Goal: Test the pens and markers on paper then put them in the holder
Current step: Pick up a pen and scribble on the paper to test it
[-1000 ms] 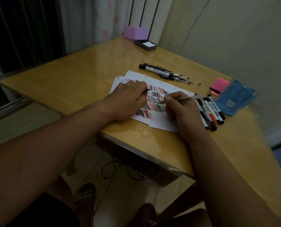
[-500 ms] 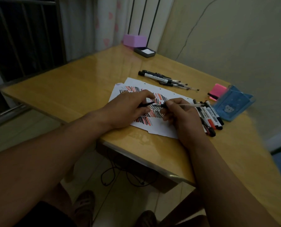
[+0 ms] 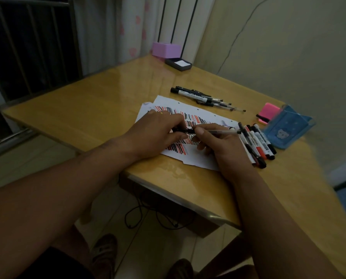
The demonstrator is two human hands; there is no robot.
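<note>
White paper (image 3: pixel 196 160) covered in black and red strokes lies on the wooden table (image 3: pixel 99 109). My right hand (image 3: pixel 220 146) grips a clear-barrelled pen (image 3: pixel 220 132) lying roughly level over the paper. My left hand (image 3: pixel 158 133) pinches a black pen cap (image 3: pixel 183 130) whose end meets the pen's tip. A row of markers (image 3: pixel 256 141) lies just right of my right hand. A second bunch of pens (image 3: pixel 206 99) lies beyond the paper. The blue holder (image 3: pixel 289 127) lies at the far right.
A pink block (image 3: pixel 268 112) with a black pen on it sits beside the blue holder. A purple box (image 3: pixel 166 49) and a dark tray (image 3: pixel 179 64) stand at the table's far corner. The wall runs along the right; my feet and a cable show under the table.
My right hand has lifted the pen off the paper and turned it level. My left hand, which lay on the sheet, has brought the black cap to the pen's tip.
</note>
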